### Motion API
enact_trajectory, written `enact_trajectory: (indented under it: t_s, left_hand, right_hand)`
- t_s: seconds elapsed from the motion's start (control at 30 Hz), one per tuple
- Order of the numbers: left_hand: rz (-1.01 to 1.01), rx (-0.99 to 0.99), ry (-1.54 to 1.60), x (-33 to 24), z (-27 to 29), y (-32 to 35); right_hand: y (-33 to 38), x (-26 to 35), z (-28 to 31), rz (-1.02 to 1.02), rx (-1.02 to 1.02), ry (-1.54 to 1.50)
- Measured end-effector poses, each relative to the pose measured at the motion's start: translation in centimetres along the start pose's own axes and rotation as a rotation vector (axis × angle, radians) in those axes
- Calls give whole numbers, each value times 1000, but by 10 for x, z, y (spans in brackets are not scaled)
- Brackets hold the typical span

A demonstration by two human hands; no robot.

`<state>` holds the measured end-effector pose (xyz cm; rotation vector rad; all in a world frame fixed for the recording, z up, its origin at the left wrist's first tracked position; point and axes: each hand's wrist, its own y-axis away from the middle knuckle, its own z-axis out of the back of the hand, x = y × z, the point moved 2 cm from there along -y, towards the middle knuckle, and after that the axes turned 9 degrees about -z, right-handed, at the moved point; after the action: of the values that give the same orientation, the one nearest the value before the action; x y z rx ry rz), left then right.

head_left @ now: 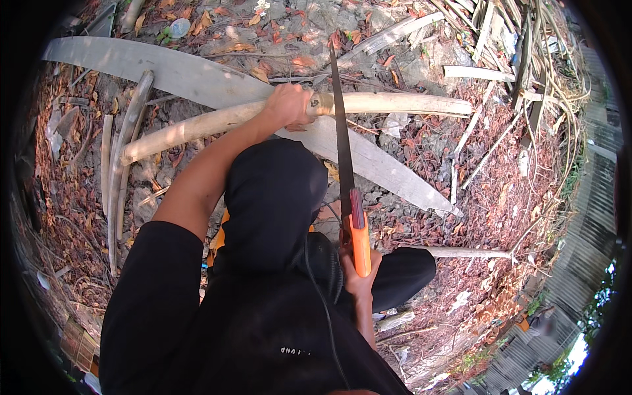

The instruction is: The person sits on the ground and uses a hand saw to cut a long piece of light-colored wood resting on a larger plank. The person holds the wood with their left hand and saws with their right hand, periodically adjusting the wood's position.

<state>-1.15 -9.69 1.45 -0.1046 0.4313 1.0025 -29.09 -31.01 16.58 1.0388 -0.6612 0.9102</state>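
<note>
A pale bamboo pole (408, 103) lies crosswise in front of me, bent by the lens. My left hand (289, 105) is closed around it, just left of a dark node. In my right hand (360, 271) is the orange handle of a hand saw (342, 145), fingers wrapped round it. The long dark blade points away from me and crosses the pole right of the node and of my left hand. I cannot tell how deep the teeth sit in the pole. Under the pole a grey wooden plank (395, 176) lies slantwise.
Several thin poles (117, 171) stand or lean at the left, near the bamboo's end. A heap of split strips (520, 39) lies at the far right. Dry leaves and twigs (490, 178) cover the ground. My bent knee (411, 270) is right of the saw handle.
</note>
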Motion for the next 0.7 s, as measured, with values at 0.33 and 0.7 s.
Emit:
enact_trajectory:
  t_s: [0.33, 0.7]
  left_hand:
    - [24, 22, 5, 1, 9, -2]
    - [-17, 86, -4, 2, 9, -15]
  right_hand:
    - [-36, 8, -12, -7, 66, 101]
    - [-65, 2, -28, 149, -2, 252]
